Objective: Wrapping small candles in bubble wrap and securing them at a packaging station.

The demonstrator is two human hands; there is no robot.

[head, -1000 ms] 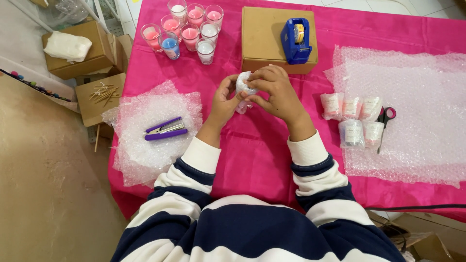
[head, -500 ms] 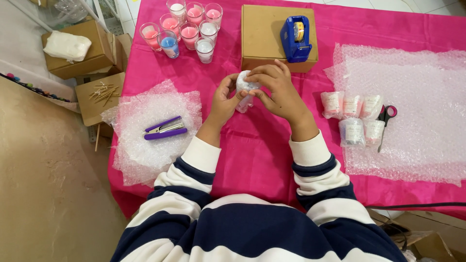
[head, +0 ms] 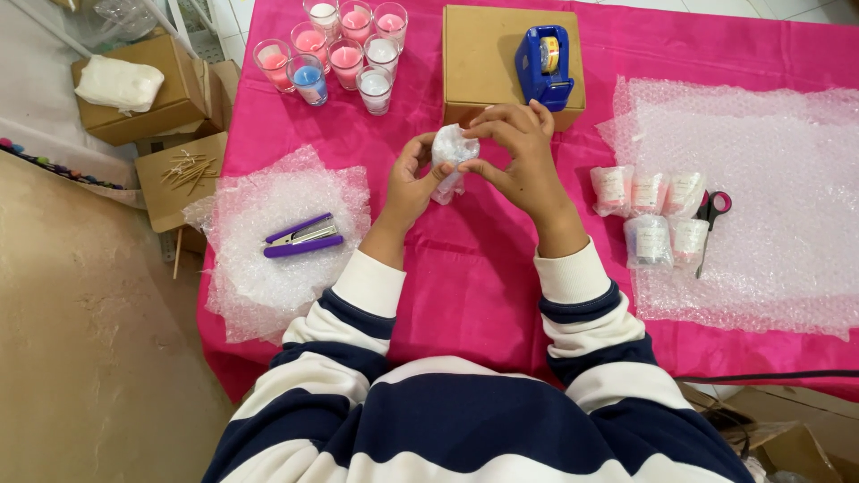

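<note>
Bubble-wrapped candle (head: pixel 450 159) held above pink tablecloth (head: pixel 465 268), left hand (head: pixel 410 183) cupping it, right hand (head: pixel 519 156) pinching wrap w/ fingertips. Behind: cardboard box (head: pixel 488 54) w/ blue tape dispenser (head: pixel 544 58), glass candles (head: pixel 340 49). Left: purple stapler (head: pixel 300 235). Right: wrapped candles (head: pixel 651 210), scissors (head: pixel 711 219).

Both hands meet above the pink worktop (head: pixel 465 268), holding a small bubble-wrapped bundle (head: pixel 450 159). The left hand (head: pixel 410 183) cups it from the side; the right hand (head: pixel 519 156) pinches its top. Behind stands a cardboard box (head: pixel 488 54) carrying a blue tape dispenser (head: pixel 544 64). A purple stapler (head: pixel 301 237) lies on a bubble wrap sheet (head: pixel 268 277) at left.
</note>
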